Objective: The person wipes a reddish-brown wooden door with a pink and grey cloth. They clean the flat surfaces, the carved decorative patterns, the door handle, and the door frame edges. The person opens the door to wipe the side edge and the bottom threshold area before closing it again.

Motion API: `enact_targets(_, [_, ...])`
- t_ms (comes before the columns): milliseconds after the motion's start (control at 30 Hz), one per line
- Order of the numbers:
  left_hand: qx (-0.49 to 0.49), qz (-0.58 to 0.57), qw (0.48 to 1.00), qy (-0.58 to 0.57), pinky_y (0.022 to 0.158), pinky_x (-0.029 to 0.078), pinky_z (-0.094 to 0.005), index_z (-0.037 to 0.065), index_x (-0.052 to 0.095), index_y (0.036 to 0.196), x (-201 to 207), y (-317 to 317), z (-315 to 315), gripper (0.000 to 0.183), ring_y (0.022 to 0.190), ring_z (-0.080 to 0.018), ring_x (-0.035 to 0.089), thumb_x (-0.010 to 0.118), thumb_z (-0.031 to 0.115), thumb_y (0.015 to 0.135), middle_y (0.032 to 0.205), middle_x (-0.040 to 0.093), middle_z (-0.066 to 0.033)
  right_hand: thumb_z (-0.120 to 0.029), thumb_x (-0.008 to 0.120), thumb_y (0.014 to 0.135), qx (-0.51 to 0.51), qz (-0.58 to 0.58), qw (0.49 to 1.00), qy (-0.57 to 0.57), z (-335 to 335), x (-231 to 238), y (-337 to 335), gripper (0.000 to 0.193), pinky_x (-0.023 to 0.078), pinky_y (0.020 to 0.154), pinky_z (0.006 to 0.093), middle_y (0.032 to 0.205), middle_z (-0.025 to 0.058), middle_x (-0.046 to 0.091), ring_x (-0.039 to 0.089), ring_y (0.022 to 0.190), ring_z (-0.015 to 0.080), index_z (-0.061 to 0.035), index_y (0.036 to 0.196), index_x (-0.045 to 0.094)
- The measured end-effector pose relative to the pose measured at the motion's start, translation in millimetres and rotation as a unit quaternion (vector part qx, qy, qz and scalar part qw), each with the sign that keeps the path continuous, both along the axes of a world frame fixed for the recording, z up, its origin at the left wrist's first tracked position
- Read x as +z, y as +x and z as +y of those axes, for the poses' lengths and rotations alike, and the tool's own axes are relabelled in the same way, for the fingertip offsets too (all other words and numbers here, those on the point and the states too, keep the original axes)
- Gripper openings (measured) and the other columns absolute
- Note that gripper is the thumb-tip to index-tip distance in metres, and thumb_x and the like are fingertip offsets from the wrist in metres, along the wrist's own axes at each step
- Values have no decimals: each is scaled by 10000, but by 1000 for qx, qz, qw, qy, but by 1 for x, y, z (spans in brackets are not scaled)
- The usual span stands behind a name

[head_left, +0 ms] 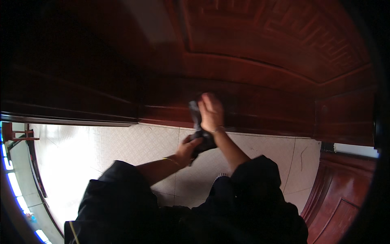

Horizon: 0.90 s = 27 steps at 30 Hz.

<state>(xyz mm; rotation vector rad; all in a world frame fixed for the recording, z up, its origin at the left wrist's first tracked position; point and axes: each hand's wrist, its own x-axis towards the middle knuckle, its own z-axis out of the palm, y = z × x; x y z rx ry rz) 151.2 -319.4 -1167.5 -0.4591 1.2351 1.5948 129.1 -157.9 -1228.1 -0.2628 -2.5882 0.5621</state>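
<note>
My left hand [187,149] is closed around the bunched lower part of a dark cloth [205,141], just in front of the lower edge of a dark red-brown wooden surface [260,103]. The cloth stretches upward from there to my right hand [212,113]. The fingers of my right hand point up toward the wood, with the cloth along and under them; motion blurs them. Whether the right fingertips touch the wood is hard to make out. Both forearms come out of wide black sleeves.
Carved lines frame a raised panel [284,36] on the wood above. Below lies a pale tiled floor [134,146], brightly lit at the left. A red wooden door or panel [345,195] stands at the lower right. A small wooden stool-like piece [20,135] is at the far left.
</note>
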Motion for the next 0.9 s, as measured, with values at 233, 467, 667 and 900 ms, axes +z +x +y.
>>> enact_targets(233, [-150, 51, 987, -6, 777, 478, -286, 43, 547, 1095, 61, -53, -91, 341, 880, -176, 585, 616, 57, 761, 968, 603, -72, 113, 510, 623, 54, -5, 680, -731, -50, 42, 15, 399, 475, 874, 343, 1038, 101, 587, 584, 967, 218, -29, 992, 557])
enact_targets(467, [-493, 59, 863, 96, 1042, 280, -413, 165, 101, 1431, 105, -53, -68, 835, 1277, -267, 300, 616, 50, 784, 1382, 315, -147, -93, 514, 724, 134, 162, 323, -923, -8, 134, 115, 627, 394, 988, 417, 1267, 163, 485, 488, 1147, 302, -1, 1325, 359])
enact_targets(667, [-518, 145, 822, 189, 1106, 197, -433, 74, 138, 1429, 129, -29, 8, 829, 1350, -303, 220, 674, 149, 802, 1450, 245, -164, -57, 444, 589, 137, 160, 345, -915, -15, 169, 132, 735, 390, 992, 374, 1244, 182, 493, 494, 1132, 294, 42, 1312, 356])
enact_targets(900, [-197, 4, 954, 228, 1057, 332, -443, 10, 365, 1323, 148, -28, 7, 429, 1234, -295, 416, 396, 20, 895, 1345, 419, -151, 38, 417, 559, -9, 225, 669, -708, 25, 166, 161, 830, 334, 1045, 452, 1373, 132, 356, 360, 1264, 308, -63, 1372, 290])
